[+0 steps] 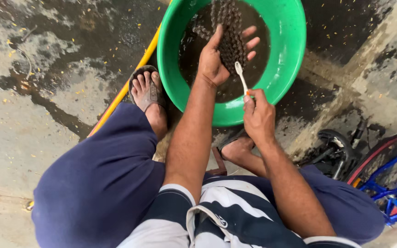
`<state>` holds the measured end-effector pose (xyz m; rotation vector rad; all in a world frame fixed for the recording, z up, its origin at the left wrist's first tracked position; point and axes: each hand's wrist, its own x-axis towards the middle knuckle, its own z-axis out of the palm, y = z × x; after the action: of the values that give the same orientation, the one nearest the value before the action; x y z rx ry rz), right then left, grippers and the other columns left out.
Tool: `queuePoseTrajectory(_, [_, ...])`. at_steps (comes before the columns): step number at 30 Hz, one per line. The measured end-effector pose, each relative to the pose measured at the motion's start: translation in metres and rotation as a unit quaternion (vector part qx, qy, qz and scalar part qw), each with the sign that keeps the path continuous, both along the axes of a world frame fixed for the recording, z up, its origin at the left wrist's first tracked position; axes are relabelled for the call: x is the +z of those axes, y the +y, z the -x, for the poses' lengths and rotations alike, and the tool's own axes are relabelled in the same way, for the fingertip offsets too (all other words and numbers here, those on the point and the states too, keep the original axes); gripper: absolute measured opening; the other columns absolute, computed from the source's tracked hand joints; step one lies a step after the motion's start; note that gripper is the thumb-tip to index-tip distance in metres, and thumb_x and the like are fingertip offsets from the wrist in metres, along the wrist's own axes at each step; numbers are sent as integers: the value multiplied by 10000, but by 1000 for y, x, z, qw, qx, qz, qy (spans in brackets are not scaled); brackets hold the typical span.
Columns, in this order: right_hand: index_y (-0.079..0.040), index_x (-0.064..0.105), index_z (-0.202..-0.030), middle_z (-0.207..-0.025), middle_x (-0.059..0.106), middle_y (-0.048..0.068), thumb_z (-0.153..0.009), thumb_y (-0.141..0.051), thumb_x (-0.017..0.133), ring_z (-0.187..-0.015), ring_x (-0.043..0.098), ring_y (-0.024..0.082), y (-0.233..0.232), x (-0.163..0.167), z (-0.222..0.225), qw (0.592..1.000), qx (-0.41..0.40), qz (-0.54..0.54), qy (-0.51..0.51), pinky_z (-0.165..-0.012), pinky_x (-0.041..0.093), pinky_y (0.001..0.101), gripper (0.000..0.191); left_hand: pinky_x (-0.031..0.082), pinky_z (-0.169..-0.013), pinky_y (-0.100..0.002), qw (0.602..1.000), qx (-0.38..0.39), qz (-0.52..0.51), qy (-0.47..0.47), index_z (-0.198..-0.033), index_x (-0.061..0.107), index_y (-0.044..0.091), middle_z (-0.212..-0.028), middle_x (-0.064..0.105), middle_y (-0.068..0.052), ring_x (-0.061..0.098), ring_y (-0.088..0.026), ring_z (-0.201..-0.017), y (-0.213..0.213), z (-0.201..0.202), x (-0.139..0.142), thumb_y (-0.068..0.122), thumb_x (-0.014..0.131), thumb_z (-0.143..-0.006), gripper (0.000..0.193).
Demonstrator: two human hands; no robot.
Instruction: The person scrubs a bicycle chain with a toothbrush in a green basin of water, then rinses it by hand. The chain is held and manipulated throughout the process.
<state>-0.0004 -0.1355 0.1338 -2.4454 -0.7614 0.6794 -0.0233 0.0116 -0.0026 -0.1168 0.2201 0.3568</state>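
A green plastic basin point(286, 55) holds dark liquid on the wet concrete floor. My left hand point(214, 59) reaches into it and cradles a folded, greasy bicycle chain point(228, 32) across its palm and fingers. My right hand point(258, 115) is over the basin's near rim, gripping a white toothbrush point(241, 78) by its handle. The brush head points up and touches the lower end of the chain.
My two sandalled feet point(147, 94) rest just in front of the basin. A yellow hose point(129, 82) runs diagonally past the basin's left side. A blue bicycle point(387, 174) with a black saddle lies at the right edge. The floor is wet and stained.
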Motion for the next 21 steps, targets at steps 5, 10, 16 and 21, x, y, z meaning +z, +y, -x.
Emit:
queuePoseTrajectory(5, [-4, 616, -1147, -883, 700, 204, -1082, -115, 566, -802, 702, 379, 4, 2, -8, 996, 32, -30, -79, -685, 533, 482, 139, 597, -1004, -492, 999, -29, 30, -24, -1545, 393, -18, -1458, 577, -231, 639, -371, -1258, 0, -6, 8, 519, 353, -1121, 685])
queuePoseTrajectory(10, [-11, 635, -1102, -795, 689, 177, -1033, -142, 587, -718, 720, 326, 2, 2, -9, 1000, 14, -10, -6, -666, 549, 446, 156, 605, -961, -488, 1000, -10, -13, 9, -1519, 410, 6, -1438, 589, -221, 655, -358, -1230, 5, -5, 5, 532, 361, -1095, 678])
queuePoseTrajectory(16, [-1, 639, -1101, -788, 676, 142, -1046, -131, 573, -699, 696, 275, -7, 0, -12, 999, 10, -49, -17, -650, 536, 421, 155, 609, -964, -482, 999, -36, 11, -16, -1494, 435, -15, -1378, 629, -225, 671, -349, -1181, 1, -10, 4, 557, 364, -1111, 693])
queuePoseTrajectory(21, [-12, 655, -1073, -731, 660, 121, -1054, -133, 569, -658, 680, 232, -8, -3, -14, 1000, -18, -18, -2, -622, 524, 395, 150, 620, -941, -487, 999, -42, 17, 13, -1450, 453, -21, -1330, 661, -202, 697, -337, -1153, -1, -14, 8, 560, 388, -1052, 707])
